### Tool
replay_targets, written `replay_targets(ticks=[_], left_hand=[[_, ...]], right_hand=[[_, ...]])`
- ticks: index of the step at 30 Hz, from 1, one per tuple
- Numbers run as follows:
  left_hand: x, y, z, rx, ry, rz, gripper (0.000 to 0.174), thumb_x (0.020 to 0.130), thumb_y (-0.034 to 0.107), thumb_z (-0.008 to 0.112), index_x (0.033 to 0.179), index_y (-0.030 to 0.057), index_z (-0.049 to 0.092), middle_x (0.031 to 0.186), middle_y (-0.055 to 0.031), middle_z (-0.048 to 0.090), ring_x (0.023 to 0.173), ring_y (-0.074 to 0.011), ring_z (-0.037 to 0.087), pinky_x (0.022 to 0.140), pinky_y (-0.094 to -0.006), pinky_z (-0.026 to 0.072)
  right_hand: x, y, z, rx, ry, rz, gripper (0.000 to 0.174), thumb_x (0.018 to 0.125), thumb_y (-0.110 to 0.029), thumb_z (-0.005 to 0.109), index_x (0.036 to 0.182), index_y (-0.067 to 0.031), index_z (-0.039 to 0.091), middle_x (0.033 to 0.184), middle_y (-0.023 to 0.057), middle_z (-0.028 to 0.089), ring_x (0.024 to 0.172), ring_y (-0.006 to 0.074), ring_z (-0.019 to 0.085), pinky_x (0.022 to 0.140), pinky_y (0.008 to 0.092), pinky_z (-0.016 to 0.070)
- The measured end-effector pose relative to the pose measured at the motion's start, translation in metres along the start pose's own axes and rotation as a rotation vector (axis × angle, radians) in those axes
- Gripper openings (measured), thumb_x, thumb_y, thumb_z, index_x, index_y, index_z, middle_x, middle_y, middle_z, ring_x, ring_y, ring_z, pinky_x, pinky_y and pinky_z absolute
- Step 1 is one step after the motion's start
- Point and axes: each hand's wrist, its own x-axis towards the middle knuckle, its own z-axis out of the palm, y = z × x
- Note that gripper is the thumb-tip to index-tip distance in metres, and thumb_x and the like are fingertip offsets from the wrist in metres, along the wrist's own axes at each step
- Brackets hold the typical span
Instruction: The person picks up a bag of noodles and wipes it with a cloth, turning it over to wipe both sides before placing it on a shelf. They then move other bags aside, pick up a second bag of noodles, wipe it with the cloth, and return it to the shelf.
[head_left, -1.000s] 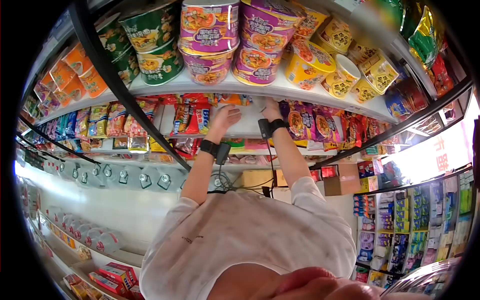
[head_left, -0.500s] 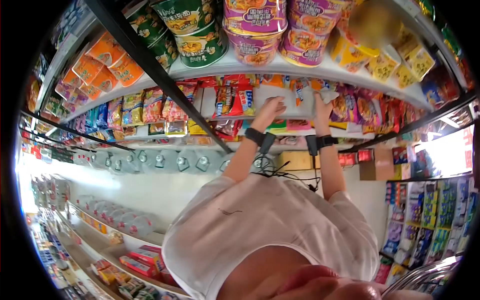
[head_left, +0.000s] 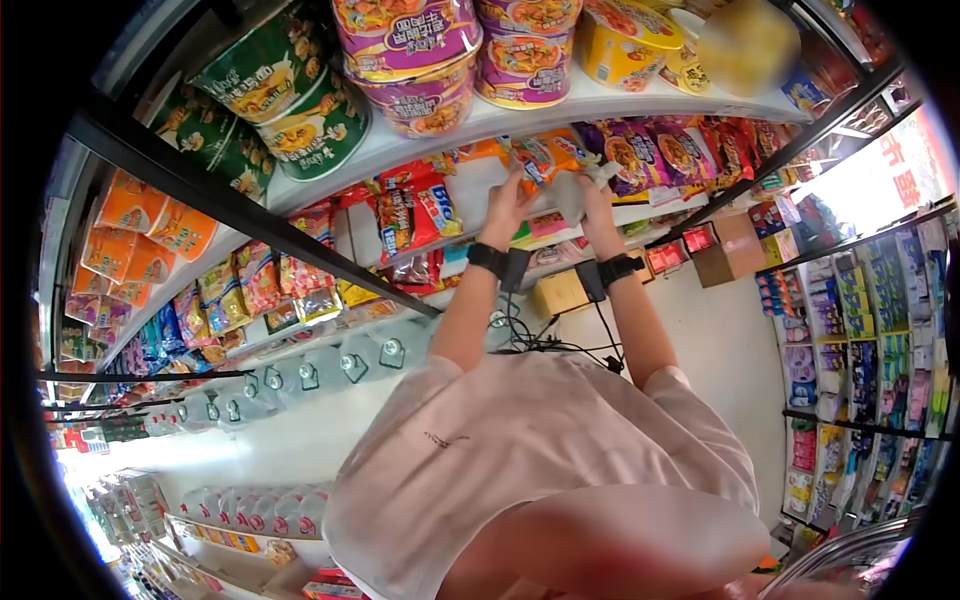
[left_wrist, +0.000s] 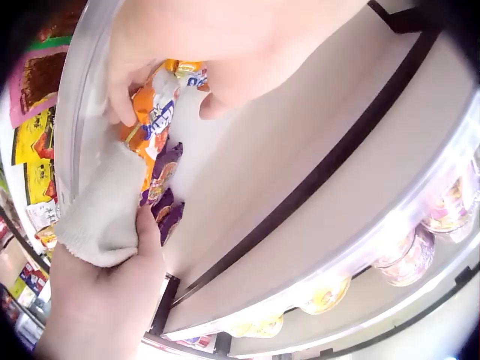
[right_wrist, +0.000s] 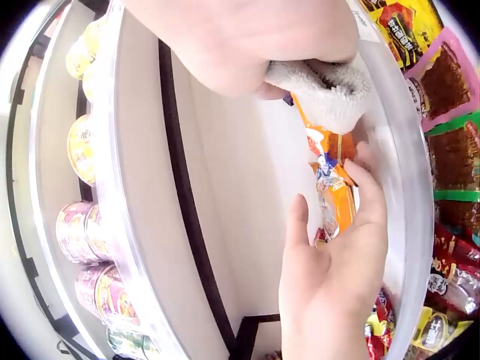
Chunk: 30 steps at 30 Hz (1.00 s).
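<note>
My left hand [head_left: 505, 207] is at the shelf front, its fingers and thumb around one end of an orange packet [head_left: 545, 158] with white and blue print. In the left wrist view, the fingertips sit right at the packet's edge. My right hand [head_left: 599, 212] grips a grey-white cloth [left_wrist: 109, 206], which bunches up beside the other end of the packet. Part of the packet is hidden behind the cloth in the right wrist view. Purple noodle packets [head_left: 630, 155] lie just beyond my right hand.
Red packets [head_left: 412, 215] lie on the same shelf to the left. Above stands a shelf [head_left: 430, 145] with purple noodle tubs [head_left: 420, 100] and green noodle tubs [head_left: 315, 130]. A black upright post [head_left: 250, 210] crosses at left. Large water bottles [head_left: 350, 365] line the floor below.
The orange packet now shows between both hands, tilted up, and my left hand has come up to it. The right hand keeps the cloth. The head view has shifted and turned.
</note>
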Motion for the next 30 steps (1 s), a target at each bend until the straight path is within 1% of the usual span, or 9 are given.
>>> replay_targets(ticks=[4,7,12,19,20,24,26,29,30], left_hand=[[0.032,-0.001,-0.005,-0.185,-0.077,-0.279,0.026,0.096,0.004,0.058,0.116,-0.0107,0.051,0.112,-0.0211,0.061,0.110,-0.0391,0.062,0.095,-0.0459,0.0571],[0.020,0.002,-0.001,-0.242,-0.098,-0.291,0.024,0.097,0.001,0.055,0.118,-0.0099,0.050,0.113,-0.0202,0.060,0.112,-0.0353,0.060,0.100,-0.0476,0.0540],[0.000,-0.008,0.004,0.007,-0.185,-0.097,0.017,0.098,0.003,0.055,0.112,-0.0071,0.054,0.113,-0.0162,0.061,0.114,-0.0267,0.060,0.106,-0.0458,0.0496],[-0.095,0.007,0.050,0.423,-0.328,0.038,0.026,0.101,0.013,0.057,0.121,-0.0034,0.059,0.115,-0.0082,0.067,0.104,-0.0128,0.063,0.092,-0.0291,0.0503],[-0.104,0.006,0.050,0.457,-0.345,0.009,0.027,0.101,0.013,0.057,0.122,-0.0027,0.059,0.114,-0.0073,0.067,0.104,-0.0120,0.063,0.092,-0.0285,0.0499],[-0.120,-0.009,0.039,0.537,-0.520,-0.104,0.034,0.099,0.011,0.061,0.131,0.0000,0.056,0.121,-0.0061,0.065,0.105,-0.0106,0.062,0.094,-0.0274,0.0482],[-0.122,-0.027,0.027,0.510,-0.586,-0.190,0.045,0.096,0.008,0.064,0.138,0.0008,0.050,0.129,-0.0082,0.061,0.113,-0.0130,0.059,0.099,-0.0296,0.0463],[-0.132,-0.031,0.032,0.543,-0.547,-0.008,0.058,0.093,0.006,0.066,0.146,0.0006,0.040,0.136,-0.0092,0.055,0.121,-0.0165,0.055,0.104,-0.0319,0.0436],[-0.141,-0.023,0.047,0.485,-0.480,-0.024,0.079,0.086,0.011,0.076,0.152,0.0042,0.032,0.144,-0.0120,0.048,0.137,-0.0214,0.043,0.117,-0.0390,0.0283]], right_hand=[[-0.009,-0.006,0.000,0.090,-0.075,0.056,0.032,0.098,-0.023,0.061,0.124,-0.0048,0.056,0.117,0.0075,0.063,0.105,0.0178,0.062,0.088,0.0336,0.0507],[-0.031,-0.023,-0.014,0.234,-0.172,0.218,0.039,0.099,-0.033,0.060,0.127,-0.0069,0.055,0.118,0.0065,0.064,0.105,0.0180,0.063,0.089,0.0319,0.0517],[-0.066,-0.062,-0.021,0.037,-0.108,0.337,0.061,0.100,-0.060,0.044,0.136,-0.0104,0.047,0.129,0.0097,0.059,0.116,0.0239,0.060,0.093,0.0455,0.0526],[-0.105,-0.095,-0.016,0.416,0.097,0.214,0.053,0.103,-0.052,0.044,0.133,-0.0082,0.047,0.129,0.0101,0.059,0.118,0.0263,0.059,0.099,0.0488,0.0496],[-0.118,-0.104,-0.009,0.439,0.137,0.153,0.045,0.103,-0.040,0.053,0.132,-0.0064,0.048,0.129,0.0090,0.059,0.117,0.0243,0.060,0.099,0.0453,0.0505],[-0.145,-0.094,-0.034,0.351,0.306,0.028,0.033,0.099,-0.014,0.062,0.129,-0.0055,0.052,0.127,0.0071,0.062,0.114,0.0197,0.062,0.096,0.0361,0.0524],[-0.157,-0.094,-0.050,0.260,0.419,-0.049,0.035,0.099,-0.015,0.062,0.131,-0.0055,0.052,0.127,0.0072,0.062,0.111,0.0201,0.063,0.094,0.0358,0.0534],[-0.185,-0.111,-0.074,-0.038,0.464,-0.148,0.031,0.098,-0.016,0.064,0.126,-0.0022,0.057,0.119,0.0063,0.065,0.107,0.0144,0.063,0.093,0.0308,0.0509],[-0.197,-0.120,-0.085,-0.217,0.410,-0.180,0.030,0.098,-0.016,0.064,0.123,-0.0015,0.059,0.116,0.0059,0.066,0.105,0.0130,0.062,0.090,0.0298,0.0506]])
